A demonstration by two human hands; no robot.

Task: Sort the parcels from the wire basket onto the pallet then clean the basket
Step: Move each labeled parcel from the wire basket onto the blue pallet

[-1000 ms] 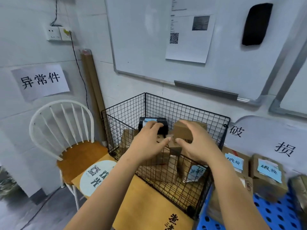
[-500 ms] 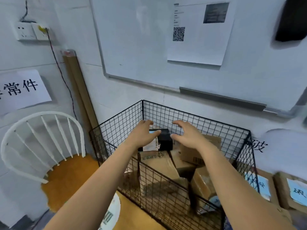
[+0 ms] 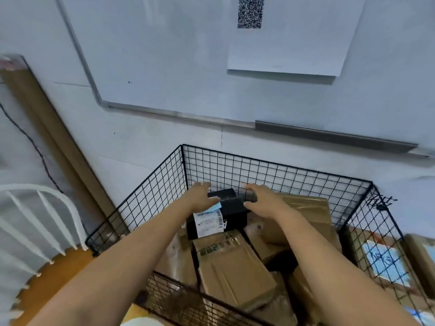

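Your left hand and right hand rest with fingers spread and fairly straight against the 2 ends of the black box, which lies at the back of the wire basket on top of brown parcels. It looks stiff, smooth and probably light, so squeeze the end faces, clear of the loose label. Your hands hide its ends, and its underside is out of sight.

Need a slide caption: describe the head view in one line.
Left hand and right hand flank a black box atop brown parcels in the wire basket.

Left hand, right hand reached to wire basket back, now flanking black parcel.
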